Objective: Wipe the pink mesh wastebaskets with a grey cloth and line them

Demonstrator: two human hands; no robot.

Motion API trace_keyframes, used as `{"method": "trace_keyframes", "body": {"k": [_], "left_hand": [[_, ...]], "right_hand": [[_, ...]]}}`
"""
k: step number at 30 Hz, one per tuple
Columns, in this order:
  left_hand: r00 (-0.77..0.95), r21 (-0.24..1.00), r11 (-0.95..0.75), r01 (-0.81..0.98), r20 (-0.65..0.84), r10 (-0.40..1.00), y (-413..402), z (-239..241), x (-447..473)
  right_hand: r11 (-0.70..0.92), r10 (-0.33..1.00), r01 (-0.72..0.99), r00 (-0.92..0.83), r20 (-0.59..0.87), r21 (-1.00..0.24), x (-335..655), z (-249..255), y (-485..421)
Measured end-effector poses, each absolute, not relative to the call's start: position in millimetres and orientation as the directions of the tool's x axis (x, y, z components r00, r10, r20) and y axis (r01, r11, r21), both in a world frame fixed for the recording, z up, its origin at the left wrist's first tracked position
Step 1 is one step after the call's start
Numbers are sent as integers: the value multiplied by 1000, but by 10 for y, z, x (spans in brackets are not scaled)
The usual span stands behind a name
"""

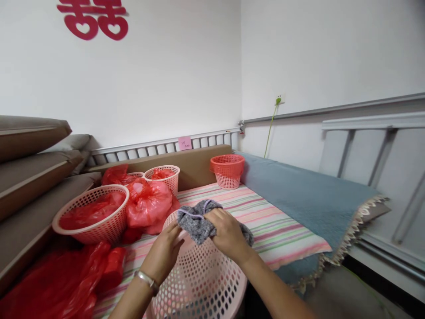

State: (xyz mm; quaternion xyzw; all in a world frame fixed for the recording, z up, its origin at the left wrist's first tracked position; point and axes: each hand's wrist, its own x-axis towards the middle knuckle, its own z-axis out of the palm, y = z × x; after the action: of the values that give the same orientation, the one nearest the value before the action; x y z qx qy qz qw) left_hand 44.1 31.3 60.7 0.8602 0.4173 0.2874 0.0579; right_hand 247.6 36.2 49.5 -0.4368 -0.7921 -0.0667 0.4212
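Note:
My right hand is closed on a grey speckled cloth with a lilac hem, holding it over the rim of a pink perforated basket that lies tilted toward me. My left hand, a metal bracelet on its wrist, rests against the basket's near rim with its fingers curled, the fingertips touching the cloth's lower edge. The cloth's far end droops behind my right hand.
A striped sheet covers the bed, with a blue blanket to the right. At left stand a basket with a red bag, loose red plastic bags, a small white basket and stacked brown cushions. A coral basket stands at the back.

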Motion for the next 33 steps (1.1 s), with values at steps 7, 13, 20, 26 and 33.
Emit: {"method": "trace_keyframes", "body": {"k": [7,13,20,26,33], "left_hand": [[489,451,-613,648,371,789,503,393,450],[308,580,-469,666,359,881,412,19,-30],[150,638,-438,633,454,878,84,-502,-469],[376,505,-520,689,365,852,76,277,-192],[449,508,-575,642,359,818,206,436,24]], "right_hand": [[539,710,774,-205,674,-332,2419,203,495],[376,826,622,109,552,-686,2586,-392,652],[291,892,423,203,403,-858,2530,-779,627],[578,710,679,-146,689,-452,2204,215,357],[535,732,752,-186,656,-384,2175,353,283]]}}
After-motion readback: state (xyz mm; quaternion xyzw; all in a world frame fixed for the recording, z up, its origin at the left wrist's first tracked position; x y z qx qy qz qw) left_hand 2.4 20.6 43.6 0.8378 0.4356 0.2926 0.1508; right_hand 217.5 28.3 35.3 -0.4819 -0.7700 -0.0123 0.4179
